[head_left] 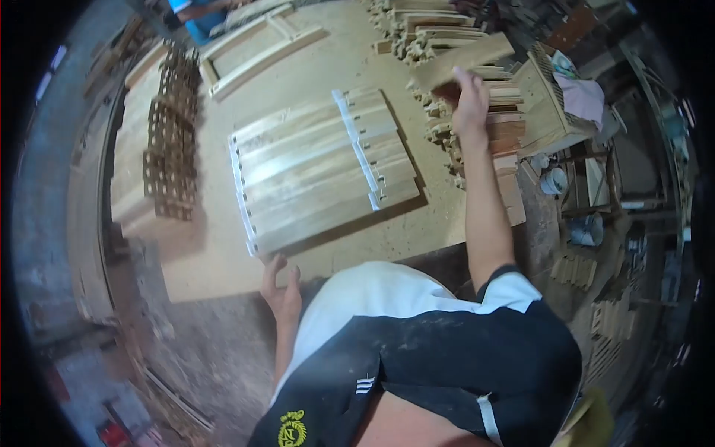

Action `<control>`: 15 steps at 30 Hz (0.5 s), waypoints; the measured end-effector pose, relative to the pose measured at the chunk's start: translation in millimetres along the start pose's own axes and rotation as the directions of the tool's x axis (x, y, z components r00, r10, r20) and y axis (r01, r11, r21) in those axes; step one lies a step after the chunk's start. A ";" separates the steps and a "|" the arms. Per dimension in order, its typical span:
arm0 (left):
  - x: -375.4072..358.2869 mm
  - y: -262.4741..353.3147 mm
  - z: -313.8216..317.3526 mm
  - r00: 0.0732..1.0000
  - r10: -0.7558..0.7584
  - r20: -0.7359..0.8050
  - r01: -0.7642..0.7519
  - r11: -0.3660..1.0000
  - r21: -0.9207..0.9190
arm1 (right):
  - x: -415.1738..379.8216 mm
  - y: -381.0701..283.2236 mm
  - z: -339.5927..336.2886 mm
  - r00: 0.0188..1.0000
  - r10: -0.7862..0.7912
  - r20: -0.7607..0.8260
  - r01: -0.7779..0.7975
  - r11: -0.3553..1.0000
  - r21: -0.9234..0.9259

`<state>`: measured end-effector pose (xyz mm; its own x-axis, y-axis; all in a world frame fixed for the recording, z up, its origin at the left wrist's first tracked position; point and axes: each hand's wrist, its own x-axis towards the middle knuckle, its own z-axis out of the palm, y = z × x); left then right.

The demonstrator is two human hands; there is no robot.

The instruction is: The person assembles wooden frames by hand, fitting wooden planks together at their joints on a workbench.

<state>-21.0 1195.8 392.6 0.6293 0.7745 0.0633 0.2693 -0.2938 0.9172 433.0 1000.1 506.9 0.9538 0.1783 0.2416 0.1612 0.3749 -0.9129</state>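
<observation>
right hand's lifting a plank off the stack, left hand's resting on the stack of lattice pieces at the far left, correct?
Not quite. The head view shows the left hand at the near table edge, beside the laid-out row of boards, not on the lattice pieces. The right hand does hold a plank over the stack.

Your right hand [471, 104] holds a pale tan plank [462, 61] with plain grain, lifted over a stack of planks [488, 119] in light wood with reddish-brown ends. The laid-out boards [320, 167] show honey-yellow and cream streaks, crossed by two whitish strips [359, 149], on a table [223, 253] of flat beige; the lattice stack [171, 134] beside them is darker brown in a grid pattern. Your shirt [417, 350] is black with white panels, white stripes and a yellow emblem; a pink cloth [581, 97] lies at right.
</observation>
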 end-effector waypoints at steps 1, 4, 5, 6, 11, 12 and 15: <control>3.8 5.3 5.7 0.999 -0.031 0.038 0.033 0.999 -0.033 | -40.7 -4.1 13.2 1.000 0.003 0.019 -0.001 0.991 -0.130; 25.3 34.1 26.4 0.928 -0.158 0.337 0.288 0.880 -0.379 | -140.2 12.5 24.0 0.947 -0.165 0.277 0.254 0.911 -0.324; 32.2 50.6 36.4 0.863 -0.201 0.463 0.416 0.803 -0.427 | -166.2 23.9 11.3 0.911 -0.029 0.411 0.207 0.895 -0.395; 38.5 57.7 50.3 0.789 -0.201 0.581 0.536 0.689 -0.488 | -192.2 49.9 -1.1 0.905 -0.017 0.426 0.256 0.820 -0.511; 59.1 113.3 119.1 0.541 -0.268 0.797 0.840 0.214 -0.498 | -215.6 47.7 -4.4 0.700 -0.071 0.711 0.530 0.718 -0.450; 62.9 120.7 127.8 0.537 -0.346 0.769 0.843 0.175 -0.509 | -204.4 39.2 -2.0 0.588 -0.212 0.780 0.705 0.608 -0.366; 80.5 117.2 140.4 0.576 -0.317 0.754 0.814 0.136 -0.565 | -201.8 9.5 -10.1 0.749 -0.090 0.656 0.607 0.489 -0.626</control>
<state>163.6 1145.0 450.0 0.8264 0.1167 -0.5509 0.1375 0.9069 0.3983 244.6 958.5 446.2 0.5341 0.6969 0.4787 0.8164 -0.2781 -0.5061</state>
